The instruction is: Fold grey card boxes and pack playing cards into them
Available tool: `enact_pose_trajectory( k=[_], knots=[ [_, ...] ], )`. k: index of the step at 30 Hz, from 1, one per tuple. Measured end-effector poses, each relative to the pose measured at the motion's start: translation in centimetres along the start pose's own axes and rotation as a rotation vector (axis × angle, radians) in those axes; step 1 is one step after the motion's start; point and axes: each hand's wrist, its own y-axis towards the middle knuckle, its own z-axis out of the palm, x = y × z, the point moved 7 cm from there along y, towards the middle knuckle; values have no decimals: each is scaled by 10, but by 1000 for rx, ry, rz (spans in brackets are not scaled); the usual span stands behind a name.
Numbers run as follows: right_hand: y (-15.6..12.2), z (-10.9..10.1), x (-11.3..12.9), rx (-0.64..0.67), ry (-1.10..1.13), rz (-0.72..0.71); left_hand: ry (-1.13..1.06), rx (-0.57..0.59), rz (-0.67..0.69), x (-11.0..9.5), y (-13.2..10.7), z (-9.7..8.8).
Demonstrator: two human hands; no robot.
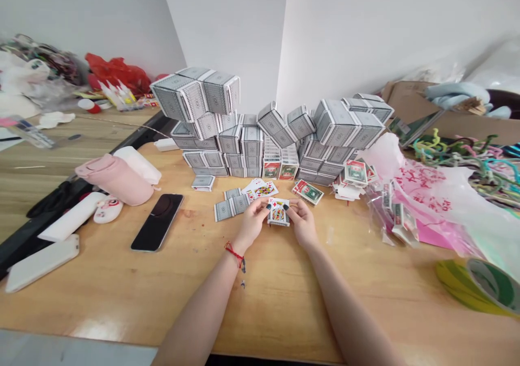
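A face-up playing card (278, 213) with a red and yellow court figure is gripped between both hands, just above the wooden table. My left hand (254, 222) pinches its left side, thumb on top. The right side is pinched by my right hand (300, 222) in the same way. Whether more cards lie under it, I cannot tell. Beyond my left hand lie several loose playing cards (228, 208), some face down with grey backs, others face up. A card box (307, 193) in green and red lies just past my right hand.
Block-like stacks of folded cards (246, 144) stand along the table's back. A phone (157, 222), a pink bottle (117, 179) and a white power bank (43, 263) lie left. On the right are more card boxes (355, 172), a plastic bag (426, 193) and a tape roll (479, 285).
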Motion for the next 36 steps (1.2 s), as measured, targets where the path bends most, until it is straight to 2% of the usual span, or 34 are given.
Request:
enact_pose_trajectory(
  k=[3,12,18,27,36],
  knots=[
    [0,1,-1,-14,20,18,-10,0,-15,3,-1,3],
    [-3,14,-6,34,119,93,19,-120,146,-6,-4,-4],
    [-6,20,-2,42,141,125,55,-200,166,-12,-8,-6],
    [-7,22,-3,49,237,148,-32,-179,125,-3,-5,-8],
    [-7,23,-5,39,246,176,60,-198,186,-14,-9,-6]
  ],
)
